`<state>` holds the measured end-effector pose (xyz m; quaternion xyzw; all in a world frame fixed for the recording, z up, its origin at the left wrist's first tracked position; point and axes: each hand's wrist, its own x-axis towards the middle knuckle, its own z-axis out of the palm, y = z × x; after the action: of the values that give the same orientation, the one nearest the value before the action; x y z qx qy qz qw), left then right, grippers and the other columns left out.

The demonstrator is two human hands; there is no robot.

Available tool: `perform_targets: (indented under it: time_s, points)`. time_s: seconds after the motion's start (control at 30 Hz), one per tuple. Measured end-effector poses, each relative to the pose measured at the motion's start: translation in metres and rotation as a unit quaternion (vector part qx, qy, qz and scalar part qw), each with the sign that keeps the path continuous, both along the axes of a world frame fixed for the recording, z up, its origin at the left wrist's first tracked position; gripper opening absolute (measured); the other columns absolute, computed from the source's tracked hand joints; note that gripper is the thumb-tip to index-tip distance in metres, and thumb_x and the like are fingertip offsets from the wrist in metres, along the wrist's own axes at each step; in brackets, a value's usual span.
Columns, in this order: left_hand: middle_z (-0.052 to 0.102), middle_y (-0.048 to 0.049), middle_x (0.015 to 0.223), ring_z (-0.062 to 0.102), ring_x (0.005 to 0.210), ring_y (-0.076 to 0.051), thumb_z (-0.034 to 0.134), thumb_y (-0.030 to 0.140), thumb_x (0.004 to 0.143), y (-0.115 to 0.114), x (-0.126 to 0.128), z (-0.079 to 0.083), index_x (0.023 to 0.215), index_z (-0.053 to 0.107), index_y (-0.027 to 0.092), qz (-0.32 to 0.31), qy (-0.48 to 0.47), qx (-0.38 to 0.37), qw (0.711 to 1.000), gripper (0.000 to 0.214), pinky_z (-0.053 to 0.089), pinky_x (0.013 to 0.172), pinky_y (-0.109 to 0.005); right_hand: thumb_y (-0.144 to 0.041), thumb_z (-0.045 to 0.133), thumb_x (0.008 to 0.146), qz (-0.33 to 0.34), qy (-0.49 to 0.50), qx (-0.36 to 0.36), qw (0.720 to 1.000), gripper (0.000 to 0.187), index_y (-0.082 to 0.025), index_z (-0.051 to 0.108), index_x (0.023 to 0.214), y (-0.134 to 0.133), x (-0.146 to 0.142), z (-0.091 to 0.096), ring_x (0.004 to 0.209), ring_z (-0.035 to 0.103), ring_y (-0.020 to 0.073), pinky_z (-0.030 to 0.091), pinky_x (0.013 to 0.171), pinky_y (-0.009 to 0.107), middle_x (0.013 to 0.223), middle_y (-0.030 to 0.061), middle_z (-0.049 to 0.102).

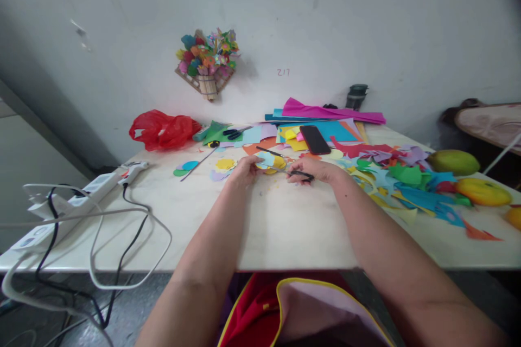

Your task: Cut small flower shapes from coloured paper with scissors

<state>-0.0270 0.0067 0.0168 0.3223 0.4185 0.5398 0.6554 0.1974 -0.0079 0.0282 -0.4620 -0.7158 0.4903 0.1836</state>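
My left hand [244, 171] is closed on small paper pieces [269, 160], light blue and yellow, above the middle of the table. In my right hand [311, 168] is a pair of scissors [302, 175] with dark handles; its blades point left toward the paper and reach its edge. Whether the blades are apart I cannot tell. Tiny paper bits lie on the table just below my hands. Left of my left hand sit yellow paper cutouts [225, 164] with lilac ones under them. A black phone [315, 140] lies behind my right hand.
Colored paper scraps [411, 176] cover the right side, near several mangoes [453, 162]. A red plastic bag [163, 129] and a second pair of scissors [233, 133] lie at the back left. A power strip [89, 191] with loose cables occupies the left edge. A dark cup [356, 97] stands behind.
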Motion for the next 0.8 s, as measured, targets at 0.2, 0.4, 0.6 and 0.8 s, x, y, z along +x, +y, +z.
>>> perform_targets:
  time_s: [0.2, 0.4, 0.6, 0.8]
  points:
    - [0.068, -0.0047, 0.065, 0.065, 0.056, -0.015, 0.057, 0.000, 0.071, -0.0010, 0.0002, 0.0019, 0.082, 0.062, 0.010, -0.001, -0.011, -0.004, 1.000, 0.016, 0.056, 0.054, -0.023, -0.041, 0.087, 0.053, -0.004, 0.014, -0.002, 1.000, 0.041, -0.014, 0.066, 0.076, -0.0019, -0.0007, 0.0021, 0.038, 0.045, 0.0049, 0.033, 0.039, 0.018, 0.049, -0.0037, 0.059]
    - [0.069, -0.0057, 0.067, 0.066, 0.058, -0.017, 0.058, 0.000, 0.071, -0.0008, 0.0001, 0.0015, 0.082, 0.063, 0.010, 0.007, -0.016, -0.010, 1.000, 0.016, 0.056, 0.057, -0.026, -0.040, 0.086, 0.055, -0.001, 0.027, 0.002, 1.000, 0.037, -0.014, 0.065, 0.072, -0.0026, -0.0014, 0.0027, 0.037, 0.045, 0.0055, 0.033, 0.038, 0.019, 0.048, -0.0033, 0.058]
    - [0.069, -0.0050, 0.068, 0.066, 0.058, -0.017, 0.057, 0.000, 0.070, 0.0001, 0.0014, 0.0024, 0.088, 0.063, 0.010, 0.012, -0.034, -0.018, 0.999, 0.022, 0.058, 0.058, -0.027, -0.038, 0.085, 0.056, -0.008, 0.025, 0.006, 1.000, 0.036, -0.013, 0.066, 0.073, -0.0040, -0.0031, 0.0042, 0.036, 0.043, 0.0052, 0.031, 0.037, 0.019, 0.047, -0.0037, 0.056]
    - [0.067, -0.0032, 0.065, 0.065, 0.057, -0.016, 0.057, 0.000, 0.070, 0.0006, 0.0020, 0.0022, 0.087, 0.062, 0.011, 0.012, -0.042, -0.020, 0.999, 0.021, 0.057, 0.056, -0.026, -0.040, 0.086, 0.055, -0.006, 0.033, 0.008, 0.999, 0.038, -0.013, 0.065, 0.073, -0.0040, -0.0035, 0.0044, 0.036, 0.044, 0.0053, 0.030, 0.037, 0.019, 0.047, -0.0043, 0.056]
